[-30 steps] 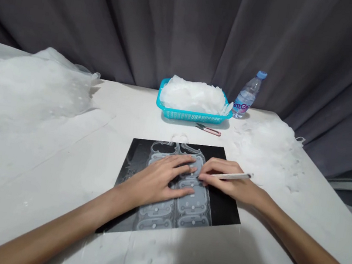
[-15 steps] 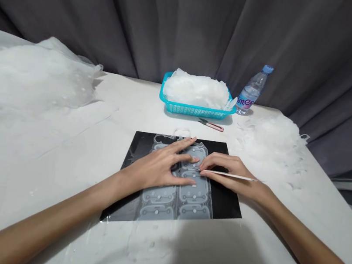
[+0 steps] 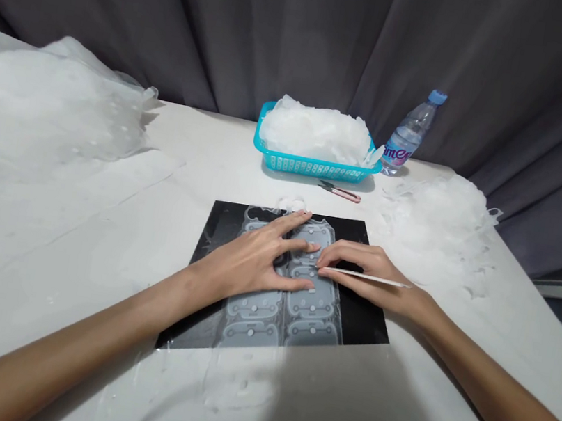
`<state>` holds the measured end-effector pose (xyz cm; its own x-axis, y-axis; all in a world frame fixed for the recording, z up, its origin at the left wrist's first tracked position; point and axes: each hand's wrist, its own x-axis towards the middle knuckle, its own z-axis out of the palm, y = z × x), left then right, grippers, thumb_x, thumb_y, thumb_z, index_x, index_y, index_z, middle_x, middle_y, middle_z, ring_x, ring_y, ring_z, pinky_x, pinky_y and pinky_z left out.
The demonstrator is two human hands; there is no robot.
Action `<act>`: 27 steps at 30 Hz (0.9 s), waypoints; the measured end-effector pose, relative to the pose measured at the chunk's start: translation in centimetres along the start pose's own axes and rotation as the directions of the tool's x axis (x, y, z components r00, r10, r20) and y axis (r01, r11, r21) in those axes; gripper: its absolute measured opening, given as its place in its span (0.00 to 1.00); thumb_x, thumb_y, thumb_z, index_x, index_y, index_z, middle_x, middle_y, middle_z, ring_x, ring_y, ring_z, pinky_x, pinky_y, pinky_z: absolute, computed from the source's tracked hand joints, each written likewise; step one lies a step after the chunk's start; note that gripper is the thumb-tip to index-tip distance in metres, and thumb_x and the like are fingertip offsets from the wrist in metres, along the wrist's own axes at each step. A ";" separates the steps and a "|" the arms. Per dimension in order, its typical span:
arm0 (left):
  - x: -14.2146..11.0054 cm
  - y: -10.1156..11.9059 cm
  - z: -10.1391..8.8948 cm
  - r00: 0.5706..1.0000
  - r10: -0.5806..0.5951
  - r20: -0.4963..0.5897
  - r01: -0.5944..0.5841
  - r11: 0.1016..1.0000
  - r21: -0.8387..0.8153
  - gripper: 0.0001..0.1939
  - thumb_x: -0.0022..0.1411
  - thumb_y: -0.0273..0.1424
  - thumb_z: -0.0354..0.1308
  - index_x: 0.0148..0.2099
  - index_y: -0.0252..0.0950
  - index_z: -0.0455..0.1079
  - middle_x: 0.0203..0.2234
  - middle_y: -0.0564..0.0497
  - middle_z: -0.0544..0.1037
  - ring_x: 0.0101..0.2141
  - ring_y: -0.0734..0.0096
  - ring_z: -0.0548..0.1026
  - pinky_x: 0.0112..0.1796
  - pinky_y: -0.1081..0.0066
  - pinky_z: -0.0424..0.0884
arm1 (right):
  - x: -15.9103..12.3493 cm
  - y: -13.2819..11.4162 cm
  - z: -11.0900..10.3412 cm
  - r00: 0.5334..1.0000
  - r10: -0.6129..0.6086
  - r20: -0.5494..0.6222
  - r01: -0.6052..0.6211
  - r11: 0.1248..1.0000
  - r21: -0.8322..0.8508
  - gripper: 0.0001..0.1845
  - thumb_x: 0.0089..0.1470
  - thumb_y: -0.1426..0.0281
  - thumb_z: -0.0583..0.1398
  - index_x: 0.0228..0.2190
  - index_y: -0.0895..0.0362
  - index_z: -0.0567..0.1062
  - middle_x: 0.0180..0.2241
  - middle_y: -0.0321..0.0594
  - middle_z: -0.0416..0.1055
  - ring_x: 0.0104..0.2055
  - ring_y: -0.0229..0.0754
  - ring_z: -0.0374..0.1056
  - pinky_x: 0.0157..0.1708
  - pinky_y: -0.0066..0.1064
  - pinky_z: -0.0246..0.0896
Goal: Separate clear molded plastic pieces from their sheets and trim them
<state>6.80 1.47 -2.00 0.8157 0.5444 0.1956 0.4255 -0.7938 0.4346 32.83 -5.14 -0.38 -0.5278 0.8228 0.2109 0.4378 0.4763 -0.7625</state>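
Note:
A translucent molded sheet (image 3: 310, 299) with rows of rounded rectangular pieces lies over a black mat (image 3: 364, 321), and its near end runs past the mat onto the white table. My left hand (image 3: 264, 254) rests on the sheet with fingers spread, covering much of its left row. Pinched in my right hand (image 3: 362, 268) is a slim white pen-like tool (image 3: 371, 277). Its tip meets the right row near a gap between two pieces; the exact contact is hidden by the fingertips.
A turquoise basket (image 3: 313, 168) heaped with white translucent pieces stands at the back, beside a water bottle (image 3: 408, 134). Pink-handled thread snips (image 3: 341, 193) lie before it. A large plastic bag (image 3: 53, 106) fills the left; a white translucent pile (image 3: 442, 224) sits at right.
My left fingers have spread wider, the index finger reaching farther up the sheet. The white tool has tilted lower in my right hand. The whole view has shifted slightly.

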 end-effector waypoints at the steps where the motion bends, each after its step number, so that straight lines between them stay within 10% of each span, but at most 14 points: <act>1: 0.0 0.0 0.0 1.000 0.000 0.003 0.000 1.000 0.001 0.35 0.67 0.59 0.60 0.65 0.42 0.74 0.77 0.42 0.52 0.73 0.47 0.58 0.69 0.47 0.62 | 0.0 0.0 0.0 1.000 -0.001 0.002 0.001 1.000 -0.007 0.08 0.71 0.64 0.60 0.44 0.52 0.80 0.44 0.40 0.80 0.48 0.45 0.76 0.50 0.38 0.71; 27: -0.1 -0.5 0.7 0.999 0.023 -0.029 -0.024 1.000 -0.020 0.33 0.67 0.57 0.61 0.61 0.37 0.76 0.75 0.39 0.58 0.73 0.49 0.58 0.70 0.51 0.61 | -0.3 -1.6 2.3 0.979 -0.195 -0.055 0.164 0.923 -0.348 0.04 0.72 0.73 0.56 0.45 0.57 0.72 0.43 0.46 0.78 0.51 0.49 0.75 0.51 0.41 0.72</act>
<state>6.82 1.61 -2.83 0.8138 0.5333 0.2308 0.3982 -0.8010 0.4470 30.65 -6.86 -0.64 -0.5621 0.7298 0.3892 0.5703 0.6828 -0.4567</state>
